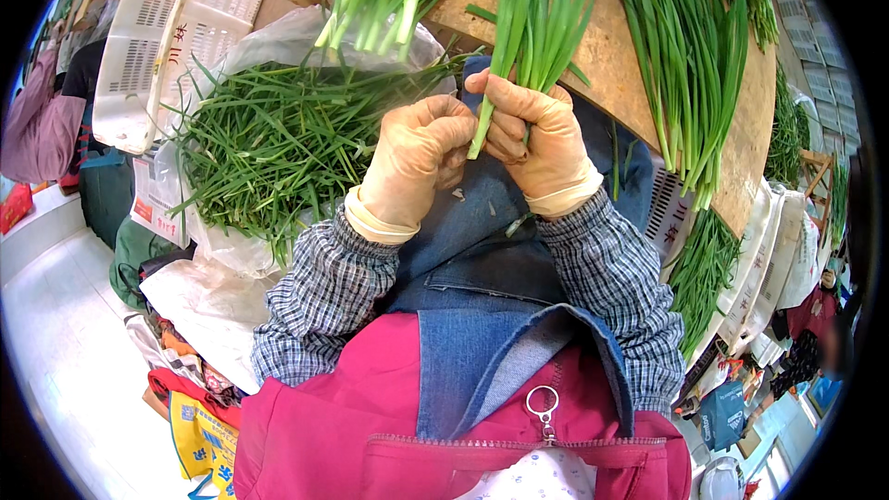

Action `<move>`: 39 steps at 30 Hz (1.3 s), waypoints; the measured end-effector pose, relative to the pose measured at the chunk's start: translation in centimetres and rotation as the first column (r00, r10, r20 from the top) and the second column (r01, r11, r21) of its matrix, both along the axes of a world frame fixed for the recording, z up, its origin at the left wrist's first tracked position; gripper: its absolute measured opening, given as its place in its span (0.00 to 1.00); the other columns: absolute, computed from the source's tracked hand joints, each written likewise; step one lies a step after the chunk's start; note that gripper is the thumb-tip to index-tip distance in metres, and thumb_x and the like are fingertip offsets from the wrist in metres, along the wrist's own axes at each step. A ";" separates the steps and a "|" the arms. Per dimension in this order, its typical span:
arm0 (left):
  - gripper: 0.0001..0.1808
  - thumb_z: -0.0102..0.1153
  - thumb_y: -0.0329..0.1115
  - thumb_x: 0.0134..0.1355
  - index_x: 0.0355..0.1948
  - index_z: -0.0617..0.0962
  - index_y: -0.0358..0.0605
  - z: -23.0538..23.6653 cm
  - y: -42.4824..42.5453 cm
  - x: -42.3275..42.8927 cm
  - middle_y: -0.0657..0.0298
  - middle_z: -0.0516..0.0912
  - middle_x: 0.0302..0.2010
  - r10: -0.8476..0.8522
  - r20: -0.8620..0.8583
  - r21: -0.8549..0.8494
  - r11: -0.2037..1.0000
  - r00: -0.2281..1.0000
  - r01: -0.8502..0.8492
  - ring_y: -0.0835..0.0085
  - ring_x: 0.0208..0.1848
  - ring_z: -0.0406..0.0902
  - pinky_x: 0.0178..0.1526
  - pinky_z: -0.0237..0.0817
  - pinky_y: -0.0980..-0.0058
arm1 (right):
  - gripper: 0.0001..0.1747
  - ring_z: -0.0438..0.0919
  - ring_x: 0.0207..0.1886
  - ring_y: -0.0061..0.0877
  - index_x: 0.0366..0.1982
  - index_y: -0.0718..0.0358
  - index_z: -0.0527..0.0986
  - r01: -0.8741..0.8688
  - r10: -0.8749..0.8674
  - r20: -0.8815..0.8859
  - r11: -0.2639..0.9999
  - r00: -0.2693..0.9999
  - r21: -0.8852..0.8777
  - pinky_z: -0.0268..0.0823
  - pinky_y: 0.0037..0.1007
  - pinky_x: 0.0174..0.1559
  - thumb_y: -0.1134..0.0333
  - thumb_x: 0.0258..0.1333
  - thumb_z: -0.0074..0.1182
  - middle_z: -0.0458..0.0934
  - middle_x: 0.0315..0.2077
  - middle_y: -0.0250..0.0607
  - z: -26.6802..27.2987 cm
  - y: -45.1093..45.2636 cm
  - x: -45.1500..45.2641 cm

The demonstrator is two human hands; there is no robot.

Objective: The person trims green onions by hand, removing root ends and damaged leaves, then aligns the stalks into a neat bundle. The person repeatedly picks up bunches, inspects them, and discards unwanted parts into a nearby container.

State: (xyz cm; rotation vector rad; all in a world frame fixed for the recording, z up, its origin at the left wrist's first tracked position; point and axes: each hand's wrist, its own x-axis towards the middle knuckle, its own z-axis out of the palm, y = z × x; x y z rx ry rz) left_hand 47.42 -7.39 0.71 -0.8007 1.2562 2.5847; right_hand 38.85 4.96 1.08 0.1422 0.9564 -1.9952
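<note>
My right hand (531, 135), in a pale rubber glove, holds a small bunch of garlic chives (538, 28), leaves pointing away from me. One thick stalk slants down past its thumb to a pale cut end. My left hand (420, 153), gloved alike, is curled with thumb and fingertips at that stalk's base; whether they grip it is hidden. Under both hands lies a denim apron (458, 222) with small plant scraps on it. Another chive bundle (399, 0) rests on the wooden board (746, 146) beyond my hands, and a larger bundle (684, 62) hangs over its right edge.
Left of my lap, a clear plastic bag (267, 38) holds a heap of loose green leaves (278, 146). White plastic crates (135, 48) stand behind it. More greens (705, 278) lie below the board at right. A person's pink sleeve (42, 118) shows at far left.
</note>
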 end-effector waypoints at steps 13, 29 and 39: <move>0.03 0.55 0.21 0.57 0.32 0.77 0.38 -2.9 -3.9 3.9 0.65 0.75 0.22 0.062 -0.231 -0.964 0.124 0.971 -0.237 0.74 0.23 0.71 0.29 0.64 0.77 | 0.13 0.56 0.14 0.13 0.38 0.71 0.74 -0.053 0.062 0.050 0.984 0.997 -0.169 0.48 0.19 0.19 0.66 0.59 0.51 0.59 0.13 0.24 -0.3 -0.5 -0.8; 0.05 0.60 0.30 0.53 0.29 0.77 0.41 0.7 -2.3 -2.6 0.52 0.77 0.22 0.046 -0.409 -0.911 0.042 0.911 -0.411 0.54 0.22 0.76 0.24 0.67 0.65 | 0.10 0.66 0.18 0.20 0.34 0.66 0.75 0.127 -0.129 0.026 0.989 0.991 0.073 0.58 0.24 0.22 0.67 0.53 0.57 0.69 0.19 0.30 2.3 -2.4 -1.6; 0.12 0.63 0.23 0.51 0.38 0.77 0.38 0.9 1.5 -0.4 0.60 0.79 0.27 -0.106 -0.495 -0.837 0.327 0.863 -0.440 0.74 0.25 0.77 0.28 0.68 0.78 | 0.09 0.68 0.19 0.14 0.36 0.66 0.76 0.116 -0.120 0.020 0.984 0.993 0.132 0.58 0.16 0.20 0.69 0.55 0.55 0.68 0.17 0.24 1.4 -1.5 -1.5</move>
